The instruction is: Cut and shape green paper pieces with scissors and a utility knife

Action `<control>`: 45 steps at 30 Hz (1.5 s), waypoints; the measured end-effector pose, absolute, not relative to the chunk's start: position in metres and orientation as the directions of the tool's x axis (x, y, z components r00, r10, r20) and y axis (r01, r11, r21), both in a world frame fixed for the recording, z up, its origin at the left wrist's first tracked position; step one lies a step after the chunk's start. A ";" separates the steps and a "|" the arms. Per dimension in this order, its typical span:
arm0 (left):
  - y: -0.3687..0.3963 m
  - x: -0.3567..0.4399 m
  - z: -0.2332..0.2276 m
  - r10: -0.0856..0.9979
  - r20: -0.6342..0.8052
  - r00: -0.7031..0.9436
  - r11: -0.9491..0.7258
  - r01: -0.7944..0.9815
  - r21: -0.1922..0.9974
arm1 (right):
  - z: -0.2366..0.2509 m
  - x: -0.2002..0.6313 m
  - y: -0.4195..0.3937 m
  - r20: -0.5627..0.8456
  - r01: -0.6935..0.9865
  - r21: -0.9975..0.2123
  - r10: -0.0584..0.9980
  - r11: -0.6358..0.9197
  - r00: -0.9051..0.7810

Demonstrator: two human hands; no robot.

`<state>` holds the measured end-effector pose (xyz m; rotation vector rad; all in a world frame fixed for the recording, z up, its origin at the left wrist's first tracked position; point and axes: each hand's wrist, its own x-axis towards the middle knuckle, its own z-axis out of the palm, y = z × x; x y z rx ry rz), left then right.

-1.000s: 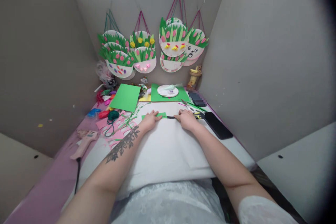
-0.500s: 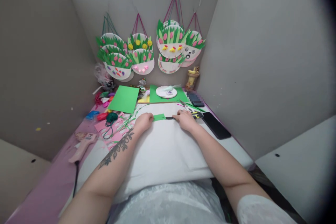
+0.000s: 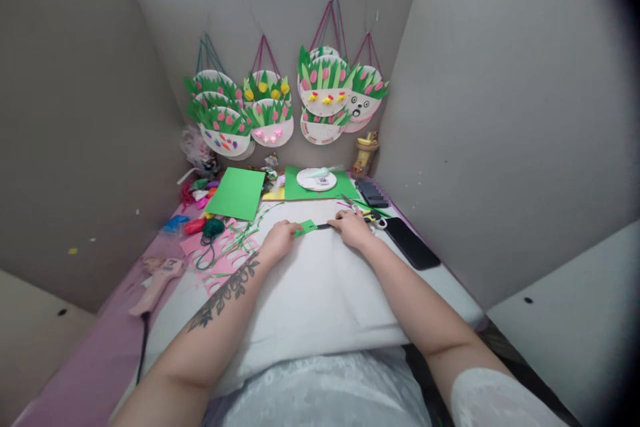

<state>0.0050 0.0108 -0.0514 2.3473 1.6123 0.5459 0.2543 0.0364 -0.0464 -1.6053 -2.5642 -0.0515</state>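
My left hand [image 3: 281, 240] pinches the left end of a small green paper strip [image 3: 305, 227] above the white table cover. My right hand [image 3: 351, 227] is closed round a slim black tool [image 3: 324, 226], whose far end meets the strip's right end. Fingers hide most of this tool, so I cannot tell its kind. Just right of that hand lie scissors [image 3: 381, 222] with pale handles and a yellow-and-black part beside them. Pink paper offcuts [image 3: 235, 255] and thin green trimmings [image 3: 247, 230] are spread left of my left hand.
Green sheets [image 3: 237, 193] lie at the back, one under a white paper plate [image 3: 317, 179]. A black phone [image 3: 413, 243] rests on the right. A pink glue gun [image 3: 157, 283] and dark green yarn [image 3: 213, 227] are at left. Grey partitions [image 3: 453, 113] enclose the table; paper-plate baskets [image 3: 325, 100] hang behind.
The green strip has turned, its left end now lower, and my left hand has shifted slightly right and down with it. My right hand keeps nearly the same place. The view has tilted up slightly.
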 end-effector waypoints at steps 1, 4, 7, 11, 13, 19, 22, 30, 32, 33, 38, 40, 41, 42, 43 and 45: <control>0.011 0.002 -0.052 0.904 0.166 0.395 -0.428 0.822 0.376 | -0.046 0.254 0.036 0.111 0.899 -0.031 0.896 0.436 -0.430; 0.012 -0.006 -0.050 0.854 0.104 0.509 -0.512 0.792 0.332 | -0.046 0.254 0.034 0.104 0.902 -0.018 0.898 0.432 -0.428; 0.011 -0.011 -0.045 0.856 0.047 0.515 -0.502 0.805 0.315 | -0.045 0.252 0.031 0.097 0.904 -0.001 0.900 0.428 -0.426; 0.009 -0.011 -0.041 0.852 0.022 0.523 -0.509 0.818 0.268 | -0.045 0.250 0.029 0.108 0.901 0.013 0.896 0.433 -0.431; 0.009 -0.010 -0.042 0.853 0.014 0.521 -0.508 0.825 0.246 | -0.044 0.249 0.027 0.106 0.902 0.018 0.896 0.431 -0.430; 0.012 -0.011 -0.044 0.851 0.009 0.525 -0.512 0.825 0.238 | -0.041 0.246 0.021 0.087 0.911 0.013 0.907 0.413 -0.412; 0.011 -0.010 -0.043 0.861 0.010 0.509 -0.494 0.831 0.255 | -0.039 0.245 0.018 0.080 0.912 0.023 0.909 0.409 -0.409; 0.009 -0.009 -0.043 0.889 0.014 0.457 -0.442 0.851 0.284 | -0.037 0.227 0.008 0.056 0.895 0.038 0.894 0.444 -0.445; 0.011 -0.008 -0.044 0.904 0.022 0.426 -0.416 0.868 0.272 | -0.037 0.222 0.004 0.054 0.887 0.036 0.886 0.460 -0.461; 0.011 -0.008 -0.045 0.915 0.032 0.401 -0.394 0.879 0.269 | -0.037 0.220 0.003 0.049 0.885 0.036 0.883 0.465 -0.466; 0.009 -0.008 -0.040 0.973 0.020 0.231 -0.230 0.950 0.212 | -0.038 0.218 0.002 0.025 0.894 0.017 0.894 0.447 -0.448; 0.009 -0.007 -0.036 0.979 -0.034 0.201 -0.192 0.966 0.174 | -0.038 0.221 0.005 0.034 0.896 -0.001 0.895 0.445 -0.444; 0.008 -0.005 -0.034 0.979 -0.057 0.195 -0.184 0.969 0.163 | -0.039 0.222 0.007 0.044 0.897 -0.009 0.896 0.443 -0.442; 0.008 -0.003 -0.033 0.979 -0.073 0.192 -0.179 0.971 0.156 | -0.039 0.224 0.010 0.057 0.897 -0.015 0.896 0.442 -0.440; 0.008 0.001 -0.032 0.979 -0.083 0.187 -0.173 0.973 0.154 | -0.038 0.226 0.014 0.067 0.897 -0.017 0.896 0.441 -0.439; 0.008 0.009 -0.031 0.982 -0.094 0.162 -0.146 0.976 0.160 | -0.037 0.229 0.021 0.071 0.895 -0.011 0.893 0.446 -0.445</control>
